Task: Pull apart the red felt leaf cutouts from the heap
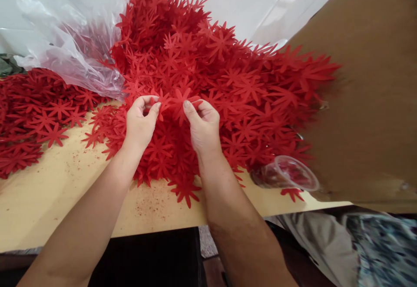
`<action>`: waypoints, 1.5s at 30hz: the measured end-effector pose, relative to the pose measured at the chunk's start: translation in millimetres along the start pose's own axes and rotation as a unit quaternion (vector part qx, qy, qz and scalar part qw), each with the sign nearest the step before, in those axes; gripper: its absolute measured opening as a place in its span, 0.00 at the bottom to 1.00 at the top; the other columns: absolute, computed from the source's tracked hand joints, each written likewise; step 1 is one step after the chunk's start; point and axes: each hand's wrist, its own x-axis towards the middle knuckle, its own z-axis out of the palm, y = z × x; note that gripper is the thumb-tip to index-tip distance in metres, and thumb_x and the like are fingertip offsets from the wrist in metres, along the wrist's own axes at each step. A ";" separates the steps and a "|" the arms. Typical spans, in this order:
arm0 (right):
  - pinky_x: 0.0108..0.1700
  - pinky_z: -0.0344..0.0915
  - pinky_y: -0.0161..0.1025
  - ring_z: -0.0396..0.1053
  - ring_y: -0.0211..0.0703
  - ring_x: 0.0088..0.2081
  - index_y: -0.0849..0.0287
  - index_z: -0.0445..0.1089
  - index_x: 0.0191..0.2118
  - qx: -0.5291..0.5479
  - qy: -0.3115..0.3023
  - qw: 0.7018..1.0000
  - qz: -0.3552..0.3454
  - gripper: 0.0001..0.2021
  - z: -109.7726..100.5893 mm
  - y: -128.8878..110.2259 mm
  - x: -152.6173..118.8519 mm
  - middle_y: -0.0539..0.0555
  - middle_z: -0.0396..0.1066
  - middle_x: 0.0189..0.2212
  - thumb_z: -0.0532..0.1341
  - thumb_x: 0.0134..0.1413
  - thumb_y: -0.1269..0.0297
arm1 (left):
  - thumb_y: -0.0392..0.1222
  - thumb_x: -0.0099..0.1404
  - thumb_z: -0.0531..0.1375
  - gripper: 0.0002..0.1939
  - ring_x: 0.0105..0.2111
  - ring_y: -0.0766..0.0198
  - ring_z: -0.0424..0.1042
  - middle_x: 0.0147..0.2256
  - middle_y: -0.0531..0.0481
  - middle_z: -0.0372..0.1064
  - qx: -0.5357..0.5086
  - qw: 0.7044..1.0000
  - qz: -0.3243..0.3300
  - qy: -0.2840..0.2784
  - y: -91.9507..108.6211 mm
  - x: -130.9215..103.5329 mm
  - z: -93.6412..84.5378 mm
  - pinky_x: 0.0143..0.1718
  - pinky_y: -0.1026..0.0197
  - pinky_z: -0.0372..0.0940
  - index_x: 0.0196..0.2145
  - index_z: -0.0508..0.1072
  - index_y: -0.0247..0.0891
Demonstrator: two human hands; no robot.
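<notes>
A large heap of red star-shaped petal pieces (247, 87) covers the middle of the table. Over its front part, my left hand (141, 119) pinches a red petal piece (165, 101) between thumb and fingers. Close by on the right, my right hand (204, 124) pinches another red petal piece (180, 101). The two pieces are side by side between my hands; whether they are joined cannot be made out. My fingertips are partly hidden by the red petals.
Clear plastic bags (81, 56) lie at the back left above a second red pile (29, 113). A clear plastic cup (286, 174) lies tipped at the front right. Brown cardboard (368, 95) stands on the right, beside the table (81, 200). Patterned fabric (384, 243) shows at lower right.
</notes>
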 end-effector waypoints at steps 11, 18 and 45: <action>0.31 0.61 0.30 0.58 0.29 0.25 0.57 0.64 0.24 -0.007 -0.096 0.995 0.023 0.17 0.6 0.1 -4.2 0.45 0.59 0.21 0.59 0.45 0.46 | 0.39 0.53 0.62 0.04 0.28 0.72 0.66 0.28 0.54 0.70 0.014 0.990 0.036 -0.133 9.2 -10.9 4.9 0.33 0.68 0.62 0.27 0.70 0.37; 0.28 0.62 0.29 0.58 0.27 0.23 0.56 0.61 0.25 0.039 -0.056 0.996 0.050 0.17 1.3 0.7 -3.6 0.44 0.58 0.22 0.63 0.41 0.47 | 0.39 0.55 0.61 0.04 0.26 0.74 0.64 0.25 0.57 0.67 -0.050 0.999 -0.018 -0.001 2.8 -1.7 -0.8 0.33 0.69 0.62 0.27 0.69 0.37; 0.43 0.63 0.37 0.64 0.35 0.35 0.57 0.66 0.28 -0.090 -0.019 0.993 -0.078 0.08 7.5 -8.9 -10.1 0.50 0.65 0.31 0.61 0.47 0.58 | 0.39 0.54 0.62 0.07 0.24 0.75 0.64 0.23 0.59 0.64 -0.146 0.982 -0.115 -0.036 2.8 -3.4 2.7 0.33 0.68 0.62 0.25 0.66 0.38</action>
